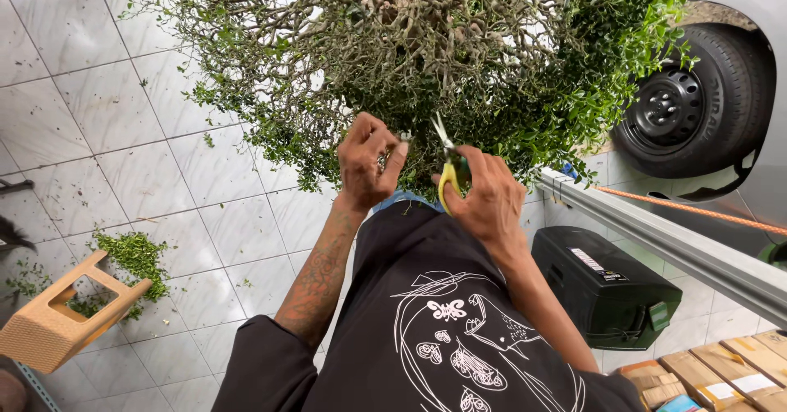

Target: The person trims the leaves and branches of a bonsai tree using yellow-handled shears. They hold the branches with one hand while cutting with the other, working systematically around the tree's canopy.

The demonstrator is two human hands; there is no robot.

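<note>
The left hand [370,159] pinches a twig of the shrub [426,59]; the right hand [484,195] grips yellow-handled scissors [449,162]. Best to cut just beside the pinch, blades away from fingers.

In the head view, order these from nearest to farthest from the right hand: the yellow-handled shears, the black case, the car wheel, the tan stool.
1. Shears: held in the right hand itself.
2. Black case: on the floor, lower right of the hand.
3. Car wheel: upper right.
4. Tan stool: far lower left, tipped over on the tiles.
</note>
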